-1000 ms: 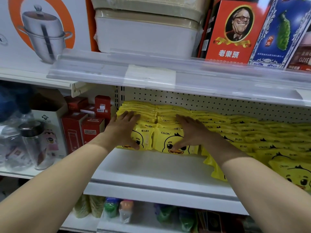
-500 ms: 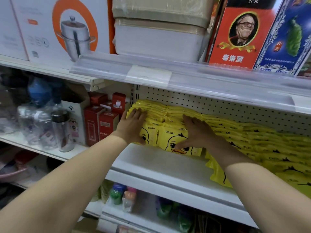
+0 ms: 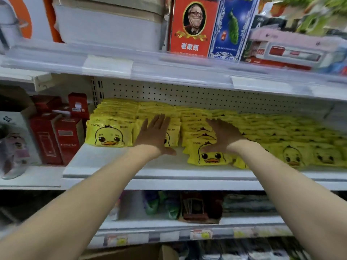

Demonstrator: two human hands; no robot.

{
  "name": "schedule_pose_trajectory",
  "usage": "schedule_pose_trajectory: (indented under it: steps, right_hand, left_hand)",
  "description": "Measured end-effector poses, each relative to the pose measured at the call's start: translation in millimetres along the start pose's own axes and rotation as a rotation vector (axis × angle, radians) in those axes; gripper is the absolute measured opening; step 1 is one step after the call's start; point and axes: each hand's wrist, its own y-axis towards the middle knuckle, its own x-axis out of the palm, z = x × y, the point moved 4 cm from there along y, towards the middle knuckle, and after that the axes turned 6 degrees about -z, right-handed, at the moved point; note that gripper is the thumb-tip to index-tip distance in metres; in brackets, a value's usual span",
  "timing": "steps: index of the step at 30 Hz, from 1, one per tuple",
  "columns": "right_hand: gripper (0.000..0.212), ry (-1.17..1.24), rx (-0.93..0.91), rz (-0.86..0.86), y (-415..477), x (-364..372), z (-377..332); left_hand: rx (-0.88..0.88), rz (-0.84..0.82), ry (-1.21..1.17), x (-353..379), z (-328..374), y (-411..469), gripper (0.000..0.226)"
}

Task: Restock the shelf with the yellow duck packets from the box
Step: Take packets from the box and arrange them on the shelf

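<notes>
Head view: yellow duck packets [image 3: 109, 136], marked roughly "CKOK" at a top corner, are stacked in rows on the shelf [image 3: 131, 166]; five duck faces can be counted along the front. The left hand [image 3: 155, 136] and right hand [image 3: 223, 136] are laid flat on neighbouring front packets, fingers straight and spread, nothing grasped. Above, one red box [image 3: 191, 27] is printed "老樂頭".

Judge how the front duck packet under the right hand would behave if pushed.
Probably soft and floppy: the front duck packet looks puffy, with rumpled edges. Its glossy film likely slides easily on the smooth white shelf.
</notes>
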Motion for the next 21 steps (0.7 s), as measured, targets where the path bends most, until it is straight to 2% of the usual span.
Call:
schedule_pose_trajectory:
  steps: [4,8,15,21]
  right_hand:
    - [0.127,-0.043,0.031,-0.036,-18.3,8.1,29.2]
    - [0.137,-0.126,-0.041,-0.083,-4.2,17.5,40.5]
    - [0.144,-0.193,-0.248,-0.069,30.4,21.3,48.5]
    - [0.146,-0.187,-0.249,-0.005,49.5,26.3,52.5]
  left_hand:
    - [0.084,-0.062,-0.01,1.9,54.6,14.5,0.126]
    - [0.105,-0.106,0.038,13.3,86.3,26.7,0.131]
    - [0.008,-0.208,0.22,25.7,110.2,62.1,0.145]
    - [-0.046,-0.202,0.312,26.5,111.7,75.7,0.141]
